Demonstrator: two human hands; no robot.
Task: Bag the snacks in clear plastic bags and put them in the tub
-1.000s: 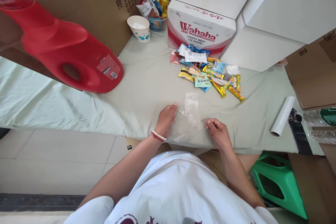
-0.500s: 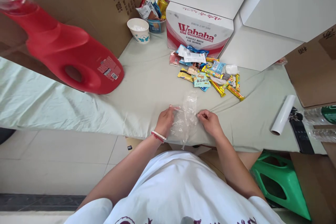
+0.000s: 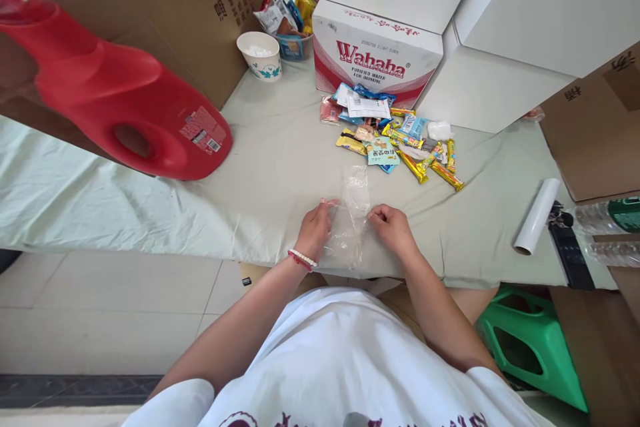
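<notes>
Pale cloth [image 3: 273,167] covers the counter [image 3: 480,260], whose near edge runs just in front of the person's white shirt [image 3: 345,353]. A wide stretch of cloth lies between the red jug [image 3: 165,120] and the left hand [image 3: 315,230], and another between the right hand [image 3: 393,230] and the white roll [image 3: 537,217] near the far right end. Toward the back, the wrapped snacks [image 3: 400,133] sit in a loose heap before the water box [image 3: 375,50], which bounds the room on that side. Between the two hands, close to the near edge, lies the clear plastic bag [image 3: 347,230]; its far end points at the snacks, a short gap away. Both hands pinch it between thumb and fingers, the left at its left side, the right at its right side.
</notes>
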